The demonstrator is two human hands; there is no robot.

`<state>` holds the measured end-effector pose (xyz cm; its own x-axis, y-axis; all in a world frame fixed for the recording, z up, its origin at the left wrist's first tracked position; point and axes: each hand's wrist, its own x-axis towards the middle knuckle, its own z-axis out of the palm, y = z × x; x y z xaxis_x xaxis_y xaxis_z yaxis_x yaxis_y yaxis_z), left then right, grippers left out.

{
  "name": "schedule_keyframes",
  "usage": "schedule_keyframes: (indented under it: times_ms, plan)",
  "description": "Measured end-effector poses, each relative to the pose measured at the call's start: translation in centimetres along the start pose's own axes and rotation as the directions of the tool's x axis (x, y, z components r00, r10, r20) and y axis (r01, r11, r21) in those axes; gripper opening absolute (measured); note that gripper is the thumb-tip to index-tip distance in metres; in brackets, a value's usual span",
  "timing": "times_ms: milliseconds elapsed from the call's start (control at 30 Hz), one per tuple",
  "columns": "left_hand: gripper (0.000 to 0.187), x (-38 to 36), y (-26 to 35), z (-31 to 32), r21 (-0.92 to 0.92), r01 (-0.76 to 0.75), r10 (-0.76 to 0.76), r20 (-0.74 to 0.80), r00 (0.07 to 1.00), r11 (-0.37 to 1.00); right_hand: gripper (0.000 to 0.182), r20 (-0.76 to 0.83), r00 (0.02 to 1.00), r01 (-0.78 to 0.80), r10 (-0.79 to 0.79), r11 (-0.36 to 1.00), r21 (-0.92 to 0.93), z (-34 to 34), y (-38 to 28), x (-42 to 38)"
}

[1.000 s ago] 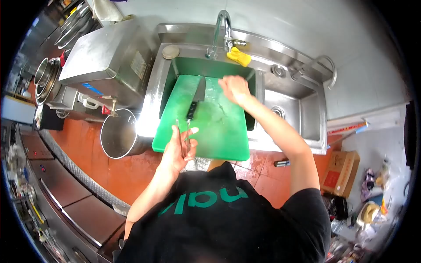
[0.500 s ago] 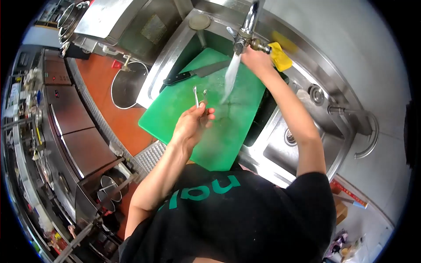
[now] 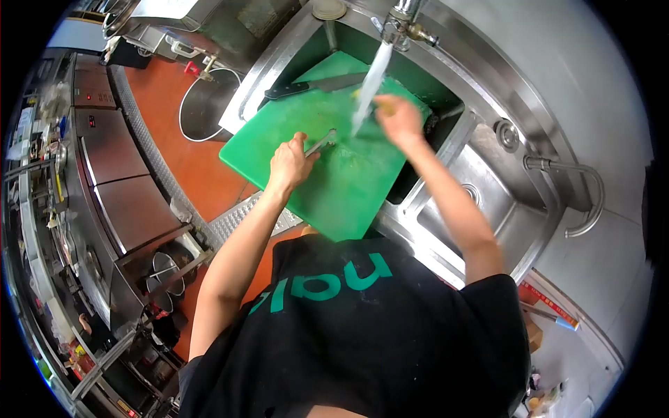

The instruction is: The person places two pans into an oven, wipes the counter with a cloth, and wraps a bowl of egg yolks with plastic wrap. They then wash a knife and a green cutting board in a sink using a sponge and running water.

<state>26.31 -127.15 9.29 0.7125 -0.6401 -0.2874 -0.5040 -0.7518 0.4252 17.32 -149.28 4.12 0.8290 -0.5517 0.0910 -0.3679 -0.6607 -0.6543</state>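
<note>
My left hand point(image 3: 289, 164) is closed round a small metal utensil point(image 3: 320, 144), whose end points over the green cutting board point(image 3: 313, 188). The board lies tilted across the left sink basin. Near the running water point(image 3: 373, 76), my right hand point(image 3: 401, 122) is blurred by motion above the board. Bits of a yellow cloth point(image 3: 387, 107) show at its fingers. A knife with a black handle point(image 3: 287, 90) lies across the upper part of the board, its blade partly behind the water stream.
A faucet point(image 3: 398, 26) stands over the sink. To the right is a second steel basin point(image 3: 449, 209) with a curved spout point(image 3: 592, 209). A metal bucket point(image 3: 203, 104) is on the orange floor, near a long steel counter point(image 3: 122, 188) at the left.
My right hand has left the faucet and moved down over the board, with the yellow cloth gone from the sink rim. My left hand has turned the utensil more to the right. The view has shifted.
</note>
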Motion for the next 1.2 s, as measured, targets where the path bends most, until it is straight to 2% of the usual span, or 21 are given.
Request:
schedule_keyframes:
  times_ms: [33,100,167,300,333,367,433,567,633,767,867,1033,1100,1133,1200]
  plan:
    - [0.049,0.1,0.2,0.3,0.016,0.023,-0.022,-0.024,0.999,1.000,0.024,0.163,0.983,-0.093,0.087,0.995,0.033,2.0,-1.5,-1.1]
    - [0.056,0.4,-0.4,0.9,0.039,0.046,-0.044,-0.050,0.998,0.998,0.023,0.140,0.988,0.035,-0.070,0.971,0.237,4.5,-4.3,-3.8]
    - [0.069,0.1,-1.1,1.3,0.067,0.012,-0.007,-0.079,0.997,0.998,0.022,0.125,0.986,0.079,-0.110,0.970,0.231,4.5,-5.2,-4.3]
    - [0.072,-0.1,-0.7,0.0,0.017,0.098,-0.097,-0.011,0.995,0.995,0.018,0.041,0.990,0.124,-0.137,0.965,0.232,2.3,-6.5,-4.7]
    - [0.072,-0.2,-0.8,0.0,0.013,0.101,-0.101,-0.017,0.995,0.995,0.019,0.050,0.999,0.003,-0.013,0.982,0.188,2.2,-6.3,-4.8]
    - [0.073,-0.1,-0.8,-0.2,0.007,0.104,-0.104,-0.025,0.994,0.995,0.019,0.052,0.999,0.002,-0.012,0.981,0.193,2.6,-6.4,-4.8]
    - [0.073,-0.1,-0.9,-0.5,-0.009,0.124,-0.124,-0.001,0.992,0.992,0.020,0.004,0.978,0.202,-0.208,0.955,0.216,3.2,-6.5,-5.5]
    - [0.073,0.1,-0.6,-0.6,-0.038,0.135,-0.134,0.019,0.991,0.990,0.022,0.121,0.946,0.286,-0.301,0.950,0.129,2.5,-8.1,-5.0]
    - [0.073,0.2,-0.5,-0.5,-0.011,0.138,-0.138,0.017,0.990,0.990,0.023,0.142,0.945,0.283,-0.294,0.955,0.092,2.7,-7.8,-5.1]
    - [0.074,0.8,-0.8,-0.1,0.011,0.105,-0.105,0.027,0.994,0.994,0.024,0.118,0.947,0.281,-0.298,0.949,0.143,3.8,-7.9,-5.5]
    - [0.075,0.7,-0.3,-0.1,0.038,0.135,-0.137,0.042,0.990,0.990,0.024,0.219,0.951,0.233,-0.220,0.972,-0.035,3.5,-6.4,-3.8]
    - [0.075,1.1,-0.8,0.6,0.111,0.129,-0.129,-0.005,0.992,0.985,0.025,0.119,0.939,0.321,-0.321,0.947,0.022,3.7,-6.8,-4.9]
    - [0.075,0.9,-1.0,1.1,0.123,0.106,-0.105,-0.015,0.994,0.987,0.025,0.166,0.950,0.272,-0.265,0.962,-0.024,3.7,-5.9,-4.4]
    - [0.074,1.0,-1.0,1.2,0.101,0.086,-0.084,-0.019,0.996,0.991,0.021,0.252,0.953,0.188,-0.167,0.980,-0.063,5.7,-3.8,-3.4]
    - [0.074,1.2,-0.7,1.2,0.084,0.056,-0.054,-0.025,0.998,0.995,0.019,0.225,0.955,0.216,-0.193,0.973,-0.084,5.2,-5.4,-3.8]
